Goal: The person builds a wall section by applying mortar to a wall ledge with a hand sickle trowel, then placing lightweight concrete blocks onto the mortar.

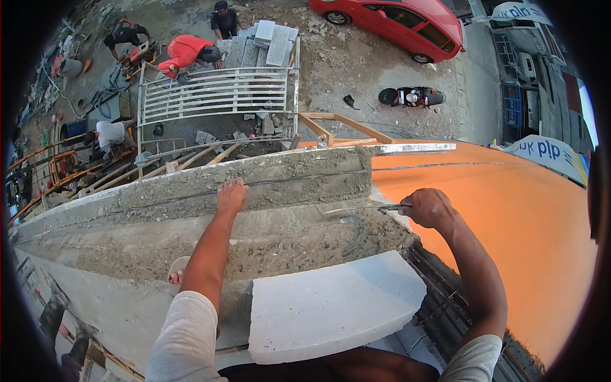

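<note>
Resting on the rough concrete ridge (318,163), the left hand (231,195) curls by a cord (273,181); whether it pinches that, I can't tell. Next, a pale, pitted block (336,305); beyond it, near gritty mortar (375,234), a thin trowel (386,207) points left, long axis crosswise, handle clenched in the right hand (428,207).

Trowel (389,207) over the ledge (280,232), perhaps touching — block (337,305) nearer, car (414,20) beyond.

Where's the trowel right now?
Head view, right of centre: the trowel is in the person's right hand, blade pointing left, between the raised concrete edge and the large white block.
</note>
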The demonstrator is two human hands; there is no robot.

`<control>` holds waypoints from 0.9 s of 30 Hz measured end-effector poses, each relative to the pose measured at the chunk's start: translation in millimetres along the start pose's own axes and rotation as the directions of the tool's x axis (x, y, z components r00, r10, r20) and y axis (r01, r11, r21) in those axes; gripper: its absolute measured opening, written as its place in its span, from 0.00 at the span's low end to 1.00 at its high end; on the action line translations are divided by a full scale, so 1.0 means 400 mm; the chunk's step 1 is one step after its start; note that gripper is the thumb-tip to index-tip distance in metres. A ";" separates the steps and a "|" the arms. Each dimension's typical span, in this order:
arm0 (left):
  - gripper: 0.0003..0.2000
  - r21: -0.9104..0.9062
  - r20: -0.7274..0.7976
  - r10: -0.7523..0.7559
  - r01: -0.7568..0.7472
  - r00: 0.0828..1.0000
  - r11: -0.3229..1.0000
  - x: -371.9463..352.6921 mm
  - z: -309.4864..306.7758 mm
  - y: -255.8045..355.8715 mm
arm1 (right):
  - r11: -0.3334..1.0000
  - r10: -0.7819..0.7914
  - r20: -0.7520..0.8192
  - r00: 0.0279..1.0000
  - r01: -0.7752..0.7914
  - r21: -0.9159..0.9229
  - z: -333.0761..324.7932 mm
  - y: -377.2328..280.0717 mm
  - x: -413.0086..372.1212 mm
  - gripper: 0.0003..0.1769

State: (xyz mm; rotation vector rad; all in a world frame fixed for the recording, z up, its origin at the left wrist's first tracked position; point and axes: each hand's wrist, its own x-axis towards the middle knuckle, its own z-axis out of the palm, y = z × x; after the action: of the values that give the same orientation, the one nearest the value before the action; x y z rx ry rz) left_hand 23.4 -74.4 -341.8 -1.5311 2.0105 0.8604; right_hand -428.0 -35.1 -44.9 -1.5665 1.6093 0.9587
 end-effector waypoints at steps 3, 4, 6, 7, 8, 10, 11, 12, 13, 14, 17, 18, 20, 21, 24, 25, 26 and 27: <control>0.17 0.008 -0.085 0.034 -0.034 0.996 0.999 0.022 -0.024 -0.004 | 0.995 0.094 0.013 0.995 -0.094 0.013 -0.120 0.000 -0.040 0.14; 0.16 -0.004 -0.114 0.032 -0.033 0.993 0.999 0.026 -0.041 -0.001 | 0.993 0.116 0.004 0.993 -0.116 0.021 -0.164 -0.001 -0.053 0.13; 0.16 -0.017 -0.146 0.029 -0.032 0.989 0.999 0.026 -0.053 0.007 | 0.988 0.149 -0.016 0.989 -0.149 0.035 -0.214 0.014 -0.071 0.11; 0.16 -0.025 -0.152 0.029 -0.034 0.988 0.999 0.022 -0.056 0.007 | 0.984 0.172 -0.040 0.984 -0.171 0.044 -0.227 0.019 -0.069 0.10; 0.15 -0.034 -0.159 0.027 -0.033 0.987 0.999 0.018 -0.057 0.004 | 0.985 0.171 -0.041 0.985 -0.169 0.045 -0.228 0.024 -0.062 0.10; 0.15 -0.028 -0.160 0.014 -0.019 0.987 0.999 0.013 -0.050 0.004 | 0.990 0.140 -0.098 0.985 -0.143 -0.015 -0.221 0.032 -0.044 0.07; 0.15 -0.024 -0.160 0.003 -0.007 0.987 1.000 0.010 -0.046 0.005 | 0.985 0.164 -0.032 0.986 -0.165 -0.040 -0.208 0.025 -0.018 0.08; 0.15 -0.025 -0.158 0.002 -0.006 0.988 1.000 0.009 -0.048 0.005 | 0.980 0.189 0.035 0.981 -0.186 -0.067 -0.173 0.017 0.015 0.09; 0.15 -0.039 -0.145 0.000 -0.006 0.989 0.999 0.006 -0.053 0.007 | 0.981 0.166 0.060 0.984 -0.159 -0.110 -0.079 0.025 0.066 0.09; 0.15 -0.056 -0.139 0.000 -0.008 0.990 0.998 0.005 -0.059 0.012 | 0.979 0.148 0.082 0.986 -0.134 -0.154 0.030 0.039 0.123 0.09; 0.15 -0.061 -0.138 -0.007 -0.001 0.990 0.998 0.004 -0.081 0.008 | 0.993 0.115 -0.062 0.991 -0.115 0.004 0.197 0.060 0.190 0.15; 0.15 -0.059 -0.143 -0.012 0.003 0.990 0.998 0.001 -0.092 0.008 | 0.996 0.088 -0.111 0.990 -0.088 0.004 0.175 0.016 0.172 0.15; 0.15 -0.093 -0.148 0.007 -0.021 0.989 0.995 -0.009 -0.106 0.012 | 0.994 0.090 0.108 0.990 -0.082 -0.077 0.080 -0.003 0.152 0.15; 0.15 -0.088 -0.146 0.009 -0.022 0.989 0.996 -0.008 -0.110 0.010 | 0.993 0.105 0.117 0.988 -0.098 -0.065 0.044 -0.004 0.143 0.16; 0.15 -0.113 -0.176 0.020 -0.041 0.984 0.993 -0.010 -0.100 0.014 | 0.992 0.127 0.096 0.987 -0.125 -0.033 -0.041 0.002 0.092 0.16; 0.15 -0.112 -0.174 0.009 -0.029 0.985 0.993 -0.006 -0.100 0.015 | 0.991 0.136 0.050 0.989 -0.136 -0.011 -0.052 0.007 0.082 0.16; 0.14 -0.113 -0.177 -0.004 -0.016 0.984 0.993 0.000 -0.102 0.017 | 0.990 0.140 0.049 0.989 -0.140 -0.011 -0.047 0.015 0.078 0.16; 0.14 -0.115 -0.165 -0.007 -0.012 0.986 0.993 -0.013 -0.095 0.018 | 0.988 0.106 0.050 0.993 -0.111 0.108 -0.031 0.024 0.068 0.16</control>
State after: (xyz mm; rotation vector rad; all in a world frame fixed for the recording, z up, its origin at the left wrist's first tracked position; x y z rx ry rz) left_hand 18.3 -97.1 -310.6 -1.7143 2.1113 0.8913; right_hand -438.3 -59.2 -62.0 -1.3866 1.7013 0.9381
